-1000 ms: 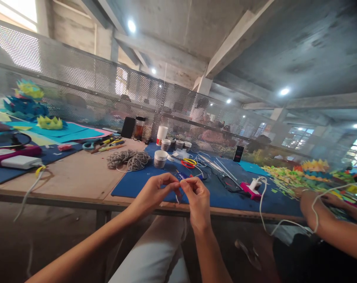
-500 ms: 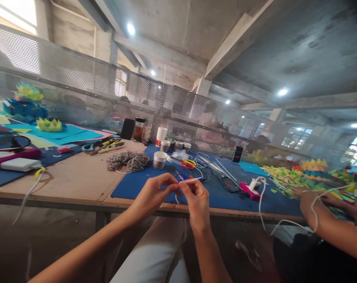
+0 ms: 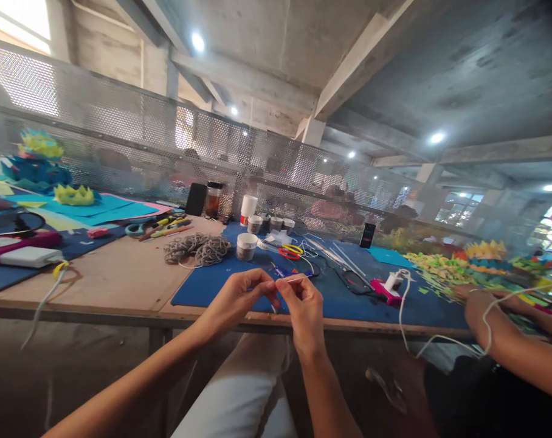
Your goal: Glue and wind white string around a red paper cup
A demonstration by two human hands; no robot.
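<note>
My right hand [image 3: 306,310] pinches a thin white stick [image 3: 298,278] that pokes out past its thumb toward the right. Fingertip to fingertip with it, my left hand [image 3: 246,295] is also closed in a pinch; what lies between its fingers is too small to make out. A short white end [image 3: 275,309] shows just below the left fingers. Both hands are above the front edge of the blue mat [image 3: 203,286]. Behind them, partly covered, lies a dark blue tool [image 3: 282,271], near scissors with red and yellow handles [image 3: 290,250].
A bundle of grey cord [image 3: 197,249] lies left of a paper cup [image 3: 247,246]. Several cups stand behind. A pink power strip [image 3: 386,292] with a white cable sits at right, near a co-worker's arm [image 3: 495,322] and paper scraps [image 3: 433,271]. Pliers [image 3: 166,225] lie farther left.
The hands stay pinched together at nearly the same spot, with the left fingers shifted slightly. The view has moved a little. The white stick appears slightly more level.
</note>
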